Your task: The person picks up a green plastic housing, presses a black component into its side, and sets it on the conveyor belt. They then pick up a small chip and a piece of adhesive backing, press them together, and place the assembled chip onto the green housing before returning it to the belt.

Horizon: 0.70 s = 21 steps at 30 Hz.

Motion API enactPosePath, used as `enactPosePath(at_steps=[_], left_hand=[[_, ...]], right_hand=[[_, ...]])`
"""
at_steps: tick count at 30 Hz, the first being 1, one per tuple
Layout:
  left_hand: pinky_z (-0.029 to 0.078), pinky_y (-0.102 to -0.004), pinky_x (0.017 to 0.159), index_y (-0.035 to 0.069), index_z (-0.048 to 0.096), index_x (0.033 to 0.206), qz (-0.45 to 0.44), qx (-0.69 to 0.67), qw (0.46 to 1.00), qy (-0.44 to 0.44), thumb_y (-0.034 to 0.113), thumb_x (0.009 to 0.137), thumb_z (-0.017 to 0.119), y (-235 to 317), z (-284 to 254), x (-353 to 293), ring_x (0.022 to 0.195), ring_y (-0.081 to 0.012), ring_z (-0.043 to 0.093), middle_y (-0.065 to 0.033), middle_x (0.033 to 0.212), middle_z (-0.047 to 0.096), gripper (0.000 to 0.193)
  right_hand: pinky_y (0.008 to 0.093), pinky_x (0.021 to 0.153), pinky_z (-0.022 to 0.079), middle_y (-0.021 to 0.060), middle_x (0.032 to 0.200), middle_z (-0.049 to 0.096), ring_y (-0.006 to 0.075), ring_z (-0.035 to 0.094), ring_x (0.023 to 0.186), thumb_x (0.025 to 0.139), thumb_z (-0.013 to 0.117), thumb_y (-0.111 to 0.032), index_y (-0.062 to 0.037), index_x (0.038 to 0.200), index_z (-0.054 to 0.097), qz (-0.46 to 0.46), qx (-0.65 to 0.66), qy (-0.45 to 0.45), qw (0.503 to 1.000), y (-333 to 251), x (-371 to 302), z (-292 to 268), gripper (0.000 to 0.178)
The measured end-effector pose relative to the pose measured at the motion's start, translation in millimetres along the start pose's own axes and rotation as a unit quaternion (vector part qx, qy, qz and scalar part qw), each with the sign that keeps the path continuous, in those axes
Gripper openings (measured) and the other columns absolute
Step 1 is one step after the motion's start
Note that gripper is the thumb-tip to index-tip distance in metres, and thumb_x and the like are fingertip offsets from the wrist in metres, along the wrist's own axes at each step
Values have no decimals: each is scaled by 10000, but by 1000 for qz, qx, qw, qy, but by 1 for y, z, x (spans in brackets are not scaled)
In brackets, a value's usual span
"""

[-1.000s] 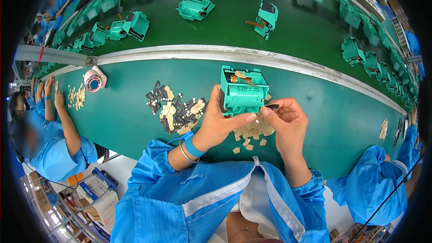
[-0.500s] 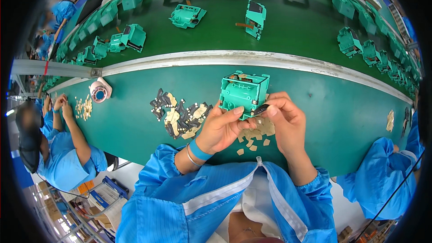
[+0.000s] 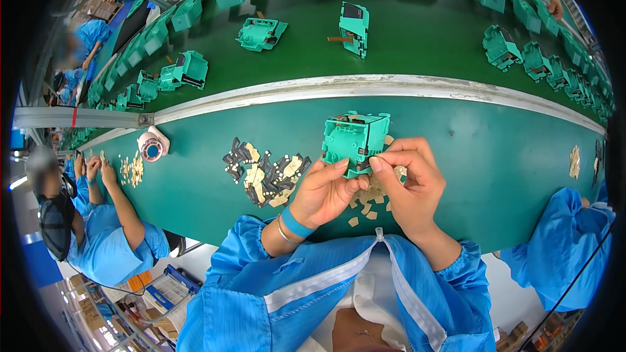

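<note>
A green plastic housing (image 3: 349,138), box-shaped with a rounded middle, is held up off the worktop. My left hand (image 3: 319,197) is closed on its lower left part, the thumb lying on the front edge. The thumb and forefinger of my right hand (image 3: 415,186) are pinched at the housing's lower right corner. A small black part (image 3: 364,164) shows there against the corner, mostly covered by the fingertips. Below both hands lies a heap of cream paper-like pieces (image 3: 366,209), partly hidden. Left of the housing is a pile of black parts with cream pieces (image 3: 264,179).
A pale rail (image 3: 313,85) separates my green worktop (image 3: 495,176) from a green conveyor carrying several green housings (image 3: 261,34). A pink-white round device (image 3: 154,146) stands at the left. Co-workers in blue sit at left (image 3: 111,234) and right (image 3: 554,248).
My right fingertips have moved left, against the housing's corner, and the black part that jutted out between them is now mostly covered. The whole view has shifted slightly. My left hand keeps its hold.
</note>
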<state>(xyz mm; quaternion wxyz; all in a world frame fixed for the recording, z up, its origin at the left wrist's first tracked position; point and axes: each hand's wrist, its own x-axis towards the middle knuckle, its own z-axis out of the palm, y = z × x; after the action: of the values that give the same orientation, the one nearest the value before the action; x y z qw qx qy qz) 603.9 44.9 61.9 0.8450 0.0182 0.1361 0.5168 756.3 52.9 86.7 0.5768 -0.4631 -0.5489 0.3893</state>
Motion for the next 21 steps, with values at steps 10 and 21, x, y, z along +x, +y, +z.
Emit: enactPosePath(at_steps=[10,21], left_hand=[[568,-308,759,-57,434,1204,-6,-6,1000,-3,71,939,466,-1,0,1,859,-274,633,-211,1068,581,296],[567,-312,759,-68,434,1200,-1,18,1000,-15,49,922,481,-2,-3,2,853,-273,634,-213,1064,582,306]], right_hand=[[241,608,474,86,852,573,139,582,729,728,723,44,8,836,659,-25,-29,-6,999,-3,2,-3,131],[241,592,460,75,835,566,133,572,718,727,722,47,17,840,668,-43,-28,1,999,-1,2,-3,129]])
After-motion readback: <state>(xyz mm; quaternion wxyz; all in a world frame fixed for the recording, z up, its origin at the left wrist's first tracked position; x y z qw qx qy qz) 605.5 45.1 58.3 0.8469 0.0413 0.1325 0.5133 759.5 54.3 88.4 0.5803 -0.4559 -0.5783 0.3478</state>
